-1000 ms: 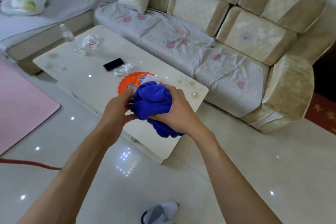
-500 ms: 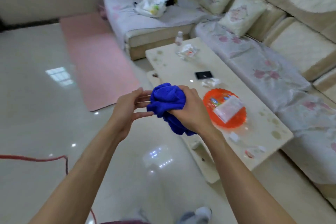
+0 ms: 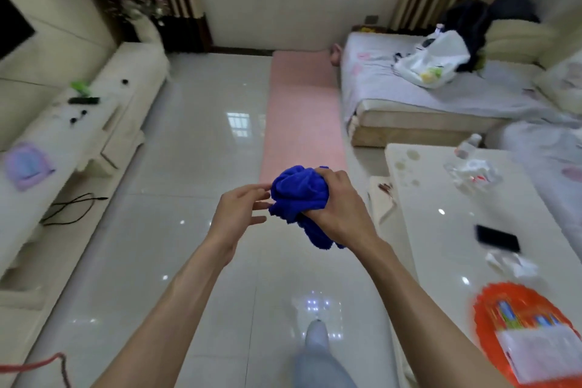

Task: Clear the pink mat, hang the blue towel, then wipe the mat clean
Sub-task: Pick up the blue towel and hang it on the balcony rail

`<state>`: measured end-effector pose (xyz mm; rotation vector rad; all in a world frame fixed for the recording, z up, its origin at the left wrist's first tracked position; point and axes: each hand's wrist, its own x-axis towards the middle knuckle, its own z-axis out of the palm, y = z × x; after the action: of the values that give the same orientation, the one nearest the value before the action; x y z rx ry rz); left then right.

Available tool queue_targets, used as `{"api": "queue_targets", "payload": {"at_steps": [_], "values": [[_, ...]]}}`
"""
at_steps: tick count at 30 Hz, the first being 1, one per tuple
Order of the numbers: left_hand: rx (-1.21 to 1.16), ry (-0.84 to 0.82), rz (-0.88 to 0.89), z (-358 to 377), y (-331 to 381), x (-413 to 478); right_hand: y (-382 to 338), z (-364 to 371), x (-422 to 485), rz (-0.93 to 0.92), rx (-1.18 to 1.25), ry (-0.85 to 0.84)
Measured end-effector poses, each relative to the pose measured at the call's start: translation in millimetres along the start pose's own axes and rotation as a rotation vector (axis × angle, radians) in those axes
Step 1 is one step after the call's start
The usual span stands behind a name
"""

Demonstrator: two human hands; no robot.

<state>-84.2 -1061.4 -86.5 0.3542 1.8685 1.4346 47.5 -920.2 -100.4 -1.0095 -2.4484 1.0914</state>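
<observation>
The blue towel is bunched and held above the floor. The right hand grasps it from 3 o'clock, fingers curled round the cloth. The left hand is released, fingers straight, tips touching the towel at 9 o'clock. The pink mat lies on the floor at 12 o'clock. An orange tray sits on the white table at 4 o'clock; print on its packet is too blurred to read

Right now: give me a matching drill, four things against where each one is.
Things:
1 towel
2 mat
3 phone
4 bag

Places:
A on the sofa
B flat on the floor
C bunched in the right hand
D on the table

Pairs: 1-C, 2-B, 3-D, 4-A
</observation>
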Motion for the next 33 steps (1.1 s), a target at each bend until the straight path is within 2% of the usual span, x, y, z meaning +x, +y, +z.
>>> {"api": "queue_targets", "payload": {"at_steps": [3,6,11,14,19,27,33], "values": [[0.182,0.170,0.010,-16,5,30,-16,4,59,-0.078,0.003,-0.076],[0.383,0.227,0.037,-31,16,55,-36,10,112,-0.180,-0.004,-0.139],[0.403,0.323,0.124,-56,34,104,-68,40,183,-0.282,-0.032,-0.205],[0.330,0.369,0.220,-79,37,138,-82,71,221,-0.312,-0.075,-0.248],[0.446,0.280,0.417,-139,32,218,-113,133,291,-0.302,-0.154,-0.268],[0.414,0.161,0.400,-245,69,333,-198,200,405,-0.224,-0.167,-0.234],[0.418,0.134,0.429,-285,109,418,-233,220,486,-0.179,-0.158,-0.194]]}}
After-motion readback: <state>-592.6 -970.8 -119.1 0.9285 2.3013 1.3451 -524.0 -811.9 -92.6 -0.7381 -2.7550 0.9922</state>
